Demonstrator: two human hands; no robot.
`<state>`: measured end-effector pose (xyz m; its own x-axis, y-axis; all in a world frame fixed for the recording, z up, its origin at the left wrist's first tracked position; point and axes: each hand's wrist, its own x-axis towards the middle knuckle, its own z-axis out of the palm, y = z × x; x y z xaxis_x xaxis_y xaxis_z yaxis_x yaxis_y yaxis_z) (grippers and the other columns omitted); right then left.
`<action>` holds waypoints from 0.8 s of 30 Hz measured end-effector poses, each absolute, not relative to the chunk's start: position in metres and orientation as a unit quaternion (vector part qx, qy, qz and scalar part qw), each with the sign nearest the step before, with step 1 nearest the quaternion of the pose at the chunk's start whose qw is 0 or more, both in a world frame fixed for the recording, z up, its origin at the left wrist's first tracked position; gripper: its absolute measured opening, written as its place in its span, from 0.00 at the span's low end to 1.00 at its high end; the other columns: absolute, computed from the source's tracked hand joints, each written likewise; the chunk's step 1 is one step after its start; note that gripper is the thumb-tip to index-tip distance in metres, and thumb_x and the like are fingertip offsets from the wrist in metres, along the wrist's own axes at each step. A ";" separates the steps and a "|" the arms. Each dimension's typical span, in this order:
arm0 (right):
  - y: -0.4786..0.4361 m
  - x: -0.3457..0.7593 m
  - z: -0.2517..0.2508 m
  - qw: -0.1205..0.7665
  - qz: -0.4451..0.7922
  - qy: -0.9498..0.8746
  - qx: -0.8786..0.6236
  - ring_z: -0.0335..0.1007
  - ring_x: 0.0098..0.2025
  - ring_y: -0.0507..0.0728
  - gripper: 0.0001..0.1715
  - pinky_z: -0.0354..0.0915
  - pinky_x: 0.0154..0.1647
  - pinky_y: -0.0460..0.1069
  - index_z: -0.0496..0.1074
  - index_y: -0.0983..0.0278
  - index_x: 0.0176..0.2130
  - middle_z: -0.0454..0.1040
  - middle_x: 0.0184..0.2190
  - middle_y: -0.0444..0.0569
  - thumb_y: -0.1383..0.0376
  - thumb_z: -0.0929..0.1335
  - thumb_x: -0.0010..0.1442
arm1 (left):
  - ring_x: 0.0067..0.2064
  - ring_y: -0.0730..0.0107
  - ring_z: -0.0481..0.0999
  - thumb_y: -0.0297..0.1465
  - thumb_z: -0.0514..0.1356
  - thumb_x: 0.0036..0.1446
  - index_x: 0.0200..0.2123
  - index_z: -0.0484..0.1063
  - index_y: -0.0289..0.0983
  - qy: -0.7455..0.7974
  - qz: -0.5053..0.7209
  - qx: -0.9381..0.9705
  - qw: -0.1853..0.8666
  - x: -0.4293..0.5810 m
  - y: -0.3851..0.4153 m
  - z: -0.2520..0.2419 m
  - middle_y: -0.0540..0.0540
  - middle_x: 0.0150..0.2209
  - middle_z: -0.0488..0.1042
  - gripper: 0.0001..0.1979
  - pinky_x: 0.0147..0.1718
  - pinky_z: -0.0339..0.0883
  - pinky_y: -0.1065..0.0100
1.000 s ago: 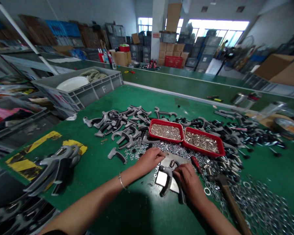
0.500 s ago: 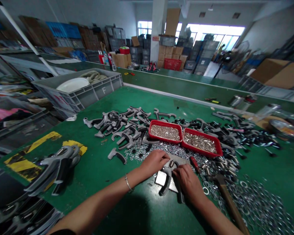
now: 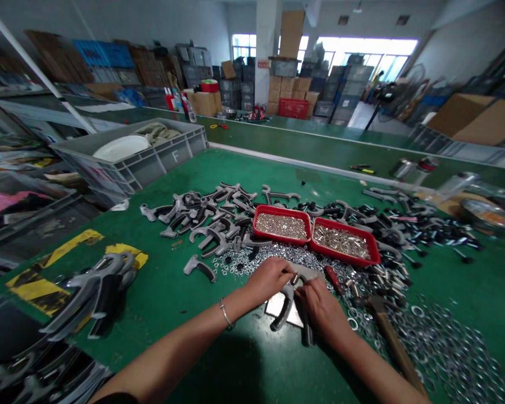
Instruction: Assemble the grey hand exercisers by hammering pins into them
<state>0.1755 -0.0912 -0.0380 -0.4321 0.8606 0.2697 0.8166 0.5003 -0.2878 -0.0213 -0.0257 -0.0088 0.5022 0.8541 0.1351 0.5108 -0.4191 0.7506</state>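
Observation:
My left hand (image 3: 271, 278) is closed in a pinch, its fingertips at a small shiny metal cylinder (image 3: 295, 279) at the head of a two-handled grey-and-black tool (image 3: 284, 308). What is between those fingertips is hidden. My right hand (image 3: 322, 306) closes on the upper part of the tool's right handle; the black lower end shows below the fingers. Under the tool lies a flat metal plate (image 3: 295, 318) on the green table. Right of the plate is a red-handled tool (image 3: 333, 279).
Behind my hands stand a red tray of small metal parts (image 3: 281, 225) and a red tray of metal pins (image 3: 343, 244). Loose handles (image 3: 210, 216) heap at left, finished-looking tools (image 3: 103, 286) nearer. A hammer (image 3: 393, 342) and washers (image 3: 450, 342) lie at right.
My left fingertips have shifted slightly right, onto the metal cylinder. My right hand stays on the handle. The whole view has shifted a little.

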 end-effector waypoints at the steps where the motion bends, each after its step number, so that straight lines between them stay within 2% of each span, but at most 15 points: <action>1: -0.091 0.177 -0.038 0.190 0.062 -0.851 -0.486 0.67 0.39 0.59 0.15 0.65 0.39 0.52 0.72 0.61 0.36 0.71 0.35 0.50 0.62 0.59 0.70 | 0.41 0.65 0.75 0.27 0.59 0.60 0.33 0.77 0.37 0.428 0.258 0.799 0.334 -0.022 -0.027 -0.009 0.47 0.35 0.78 0.06 0.45 0.65 0.67; 10: -0.090 0.173 -0.037 0.174 0.036 -0.846 -0.502 0.66 0.37 0.60 0.16 0.64 0.34 0.52 0.72 0.62 0.34 0.69 0.34 0.51 0.64 0.59 0.69 | 0.41 0.65 0.75 0.28 0.60 0.60 0.33 0.77 0.38 0.427 0.252 0.800 0.339 -0.021 -0.035 -0.011 0.48 0.35 0.78 0.06 0.45 0.65 0.66; 16: -0.091 0.171 -0.032 0.160 0.017 -0.860 -0.485 0.67 0.38 0.60 0.17 0.65 0.38 0.53 0.72 0.63 0.37 0.71 0.34 0.52 0.65 0.58 0.70 | 0.42 0.65 0.75 0.27 0.60 0.60 0.33 0.76 0.38 0.426 0.270 0.790 0.348 -0.026 -0.040 -0.016 0.48 0.35 0.78 0.05 0.46 0.64 0.66; 24: -0.081 0.165 -0.023 0.136 0.013 -0.878 -0.460 0.66 0.38 0.61 0.16 0.63 0.33 0.52 0.72 0.61 0.35 0.71 0.34 0.53 0.71 0.58 0.68 | 0.43 0.65 0.74 0.29 0.60 0.61 0.34 0.76 0.38 0.439 0.281 0.776 0.354 -0.027 -0.042 -0.022 0.48 0.36 0.78 0.05 0.45 0.64 0.67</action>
<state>0.1652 -0.0810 -0.0228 -0.5405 0.8101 0.2271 0.8030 0.5773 -0.1481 -0.0265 -0.0415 -0.0224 0.4567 0.8808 0.1254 0.4823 -0.3635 0.7970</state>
